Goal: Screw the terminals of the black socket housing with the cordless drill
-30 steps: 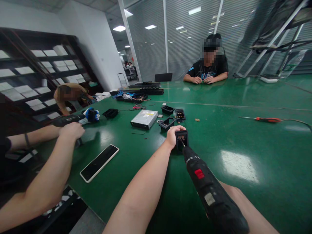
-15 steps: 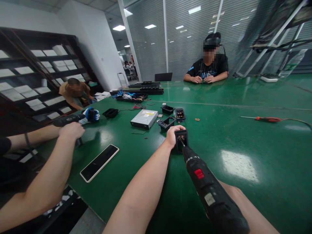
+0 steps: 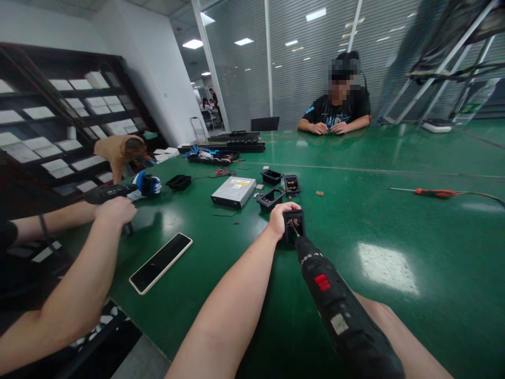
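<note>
My left hand (image 3: 279, 219) grips a small black plastic box (image 3: 299, 218) by its left and far edge, holding it tilted on the green table. Brass-coloured metal parts show inside the box. A black power drill (image 3: 335, 300) with a red switch points into it, its bit touching or very near the metal parts. My right hand (image 3: 369, 305) is mostly hidden behind the drill body that it holds up; its fingers do not show. Just beyond lie a similar box with brass parts (image 3: 292, 185), a black frame (image 3: 271, 200) and another black box (image 3: 272, 176).
A silver disc drive (image 3: 234, 192) and a phone (image 3: 161, 263) lie left on the table (image 3: 434, 252). A screwdriver (image 3: 436, 193) lies right. At left, a co-worker's hands (image 3: 116, 210) hold another drill (image 3: 110, 193); another person (image 3: 337, 113) sits opposite.
My hands, the box and the drill look almost unmoved. The person by the shelves at the left has bent lower and shifted to the right.
</note>
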Motion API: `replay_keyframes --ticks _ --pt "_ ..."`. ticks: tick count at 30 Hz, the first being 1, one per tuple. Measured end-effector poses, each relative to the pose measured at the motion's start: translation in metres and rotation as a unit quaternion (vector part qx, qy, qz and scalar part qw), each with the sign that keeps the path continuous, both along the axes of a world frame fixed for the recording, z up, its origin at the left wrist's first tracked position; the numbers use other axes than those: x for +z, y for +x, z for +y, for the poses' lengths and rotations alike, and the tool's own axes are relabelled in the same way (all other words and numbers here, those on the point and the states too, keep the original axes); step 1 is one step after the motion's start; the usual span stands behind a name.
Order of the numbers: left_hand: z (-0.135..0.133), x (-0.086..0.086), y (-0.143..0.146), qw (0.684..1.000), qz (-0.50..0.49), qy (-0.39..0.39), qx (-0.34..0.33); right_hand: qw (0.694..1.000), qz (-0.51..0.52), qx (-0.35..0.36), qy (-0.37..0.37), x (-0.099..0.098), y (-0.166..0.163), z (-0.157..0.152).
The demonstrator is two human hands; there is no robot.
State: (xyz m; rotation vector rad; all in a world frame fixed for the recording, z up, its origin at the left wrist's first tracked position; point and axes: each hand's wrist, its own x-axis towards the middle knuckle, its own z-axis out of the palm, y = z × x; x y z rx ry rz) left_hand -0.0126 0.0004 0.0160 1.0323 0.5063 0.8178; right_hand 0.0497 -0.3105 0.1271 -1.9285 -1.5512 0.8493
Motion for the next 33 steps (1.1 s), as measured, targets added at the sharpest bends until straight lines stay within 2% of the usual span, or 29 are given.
replay_keyframes --ticks 9,15,21,26,33 --pt "-0.004 0.005 -0.002 1.0 -0.001 -0.009 0.004 1.0 -0.004 -0.019 0.007 -0.013 0.005 -0.001" --pt "-0.001 0.003 -0.002 1.0 0.001 0.019 0.002 0.999 -0.02 -0.041 0.006 -0.022 0.01 0.005" --pt "0.003 -0.001 -0.003 0.999 0.01 0.035 -0.005 0.999 -0.012 -0.035 -0.001 -0.017 0.006 0.005" --pt "0.005 -0.002 -0.003 1.0 -0.002 0.024 -0.015 1.0 0.021 0.003 0.017 -0.011 0.0 0.004" --pt "0.004 0.0 -0.002 1.0 0.002 0.017 -0.018 1.0 0.014 0.013 -0.012 -0.012 0.003 0.006"
